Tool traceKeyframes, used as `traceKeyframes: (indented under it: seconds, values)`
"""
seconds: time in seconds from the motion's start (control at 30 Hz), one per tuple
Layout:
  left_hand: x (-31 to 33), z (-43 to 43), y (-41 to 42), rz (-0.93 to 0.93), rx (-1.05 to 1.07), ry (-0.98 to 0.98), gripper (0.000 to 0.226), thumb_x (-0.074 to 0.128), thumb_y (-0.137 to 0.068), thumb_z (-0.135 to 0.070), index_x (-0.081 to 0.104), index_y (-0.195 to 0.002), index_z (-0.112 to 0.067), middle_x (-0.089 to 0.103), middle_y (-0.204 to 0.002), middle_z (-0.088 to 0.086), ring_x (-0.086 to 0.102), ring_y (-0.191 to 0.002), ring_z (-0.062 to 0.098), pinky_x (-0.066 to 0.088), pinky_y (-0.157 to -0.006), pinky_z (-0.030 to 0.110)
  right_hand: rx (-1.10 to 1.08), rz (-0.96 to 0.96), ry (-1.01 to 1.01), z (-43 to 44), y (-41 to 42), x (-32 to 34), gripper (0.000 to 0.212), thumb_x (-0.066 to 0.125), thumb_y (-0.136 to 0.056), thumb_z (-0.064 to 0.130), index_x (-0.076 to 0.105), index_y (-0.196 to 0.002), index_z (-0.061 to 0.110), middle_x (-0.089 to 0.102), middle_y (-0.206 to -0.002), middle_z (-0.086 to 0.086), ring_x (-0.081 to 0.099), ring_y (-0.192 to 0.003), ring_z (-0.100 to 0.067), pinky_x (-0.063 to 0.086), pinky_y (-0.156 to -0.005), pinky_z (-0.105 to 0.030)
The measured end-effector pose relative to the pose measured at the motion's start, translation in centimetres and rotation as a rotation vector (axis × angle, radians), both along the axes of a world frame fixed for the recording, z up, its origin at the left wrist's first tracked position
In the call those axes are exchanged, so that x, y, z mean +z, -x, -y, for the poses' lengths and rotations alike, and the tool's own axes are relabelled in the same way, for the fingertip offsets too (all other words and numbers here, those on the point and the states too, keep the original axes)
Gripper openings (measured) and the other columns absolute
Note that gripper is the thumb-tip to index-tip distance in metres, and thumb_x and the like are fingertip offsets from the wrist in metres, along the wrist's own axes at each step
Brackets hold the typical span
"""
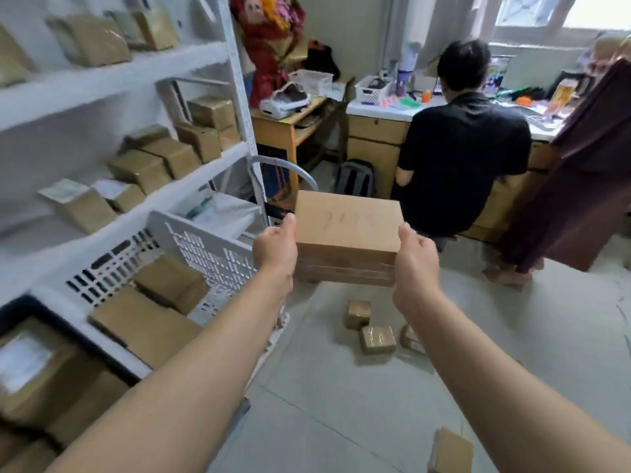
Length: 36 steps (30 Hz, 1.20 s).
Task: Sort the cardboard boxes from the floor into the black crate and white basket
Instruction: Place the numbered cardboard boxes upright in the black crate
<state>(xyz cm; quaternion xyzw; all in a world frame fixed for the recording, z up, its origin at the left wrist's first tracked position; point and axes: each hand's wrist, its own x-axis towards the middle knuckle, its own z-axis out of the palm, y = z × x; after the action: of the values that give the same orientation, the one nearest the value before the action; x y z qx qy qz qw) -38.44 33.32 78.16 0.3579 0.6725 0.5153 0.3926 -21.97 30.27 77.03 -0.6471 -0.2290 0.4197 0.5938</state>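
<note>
In the head view, the left hand (275, 249) and right hand (415, 264) hold a box (346, 230) between them in the air, one on each short side. Each thumb lies up along a top edge, while the fingers are hidden behind or under the cardboard. The box is above the floor (341, 404) and just to the right of the basket (205, 247), whose near wall stands beside the left wrist.

The box is plain brown cardboard, flat-topped and square-cornered, with a faint scribble on the lid. Its front face shows glossy bands, probably clear tape. I cannot tell whether this is one deep box or a few flat ones bound together. It looks stiff, and carrying it level with both hands suggests some weight. The taped bands are likely slick, so the bare cardboard higher up and the bottom edge probably give the surest hold. If it is a bundle, support from beneath would keep the layers from sliding.

The basket already holds several brown boxes. The crate (20, 310) at lower left also holds some, one with a white label. Small boxes (378, 339) remain on the floor, shiny with tape, and each is probably light enough for one hand. More parcels sit on the shelf (119, 73). A person (464, 158) sits with their back turned at a cluttered desk (375, 109).
</note>
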Motion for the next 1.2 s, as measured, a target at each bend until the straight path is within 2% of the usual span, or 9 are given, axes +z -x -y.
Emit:
traceKeyframes:
  seconds: [0.1, 0.2, 0.27, 0.4, 0.53, 0.73, 0.9, 1.03, 1.2]
  values:
    - [1.1, 2.8, 3.9, 0.037, 0.131, 0.012, 0.036, 0.051, -0.093, -0.042, 0.056, -0.074, -0.012, 0.063, -0.08, 0.006, 0.061, -0.081, 0.026, 0.049, -0.066, 0.034, 0.146, 0.026, -0.026, 0.1, 3.7, 1.2, 0.023, 0.048, -0.093, 0.044, 0.045, -0.105, 0.025, 0.054, -0.1, 0.004, 0.051, -0.09, -0.012, 0.041, -0.067, -0.029]
    - [1.7, 6.4, 8.3, 0.085, 0.281, 0.028, 0.034, 0.054, -0.091, -0.042, 0.056, -0.082, -0.01, 0.064, -0.087, 0.008, 0.062, -0.086, 0.028, 0.052, -0.077, 0.038, 0.312, 0.043, -0.025, 0.3, 8.0, 1.8, 0.02, 0.047, -0.093, 0.043, 0.047, -0.103, 0.026, 0.052, -0.098, 0.009, 0.048, -0.088, -0.009, 0.038, -0.076, -0.032]
    - [1.9, 9.1, 11.2, 0.111, 0.397, 0.032, 0.035, 0.055, -0.09, -0.042, 0.058, -0.087, -0.008, 0.066, -0.092, 0.011, 0.063, -0.089, 0.029, 0.054, -0.083, 0.042, 0.423, 0.044, -0.032, 0.7, 11.4, 2.1, 0.017, 0.047, -0.093, 0.042, 0.048, -0.1, 0.027, 0.05, -0.091, 0.012, 0.046, -0.081, -0.005, 0.035, -0.072, -0.03]
    - [2.1, 14.0, 17.4, 0.187, 0.593, -0.006, 0.031, 0.057, -0.09, -0.039, 0.058, -0.081, -0.009, 0.066, -0.085, 0.006, 0.062, -0.08, 0.023, 0.049, -0.066, 0.029, 0.647, 0.046, -0.04, 2.9, 18.9, 2.5, 0.017, 0.047, -0.093, 0.04, 0.051, -0.098, 0.024, 0.053, -0.089, 0.01, 0.048, -0.081, -0.009, 0.039, -0.071, -0.033]
    - [1.2, 18.6, 23.4, 0.223, 0.725, 0.0, 0.035, 0.057, -0.089, -0.042, 0.062, -0.094, -0.007, 0.067, -0.094, 0.007, 0.063, -0.084, 0.022, 0.048, -0.07, 0.031, 0.818, 0.042, -0.027, 5.1, 26.0, 2.3, 0.016, 0.048, -0.092, 0.037, 0.055, -0.094, 0.023, 0.056, -0.092, 0.003, 0.051, -0.083, -0.015, 0.04, -0.076, -0.035]
    - [-1.6, 24.1, 31.7, 0.249, 0.875, 0.064, 0.03, 0.055, -0.091, -0.043, 0.053, -0.076, -0.017, 0.062, -0.096, 0.007, 0.058, -0.09, 0.022, 0.051, -0.09, 0.043, 0.997, 0.079, 0.038, 8.2, 36.0, -0.1, 0.03, 0.049, -0.092, 0.035, 0.059, -0.109, 0.012, 0.063, -0.098, -0.004, 0.058, -0.089, -0.021, 0.047, -0.074, -0.033]
    - [-4.8, 26.6, 38.1, 0.271, 0.916, 0.172, 0.026, 0.052, -0.094, -0.04, 0.056, -0.085, -0.016, 0.061, -0.104, 0.009, 0.057, -0.1, 0.026, 0.048, -0.095, 0.045, 1.084, 0.153, 0.173, 10.0, 42.8, -4.1, 0.027, 0.045, -0.096, 0.038, 0.05, -0.105, 0.014, 0.054, -0.085, 0.002, 0.051, -0.075, -0.013, 0.041, -0.061, -0.029]
    - [-8.4, 27.5, 42.0, 0.362, 0.94, 0.287, 0.025, 0.052, -0.095, -0.036, 0.056, -0.101, -0.013, 0.06, -0.111, 0.012, 0.058, -0.105, 0.03, 0.049, -0.096, 0.047, 1.12, 0.308, 0.328, 10.9, 47.1, -7.8, 0.053, 0.04, -0.096, 0.044, 0.048, -0.133, 0.007, 0.055, -0.125, -0.015, 0.053, -0.111, -0.033, 0.045, -0.097, -0.042]
    - [-12.2, 28.0, 45.0, 0.402, 0.93, 0.392, 0.021, 0.05, -0.097, -0.032, 0.053, -0.092, -0.012, 0.057, -0.101, 0.01, 0.057, -0.101, 0.031, 0.049, -0.094, 0.049, 1.218, 0.488, 0.42, 11.5, 50.0, -10.7, 0.057, 0.039, -0.093, 0.043, 0.048, -0.134, 0.004, 0.055, -0.127, -0.018, 0.052, -0.115, -0.035, 0.042, -0.101, -0.042]
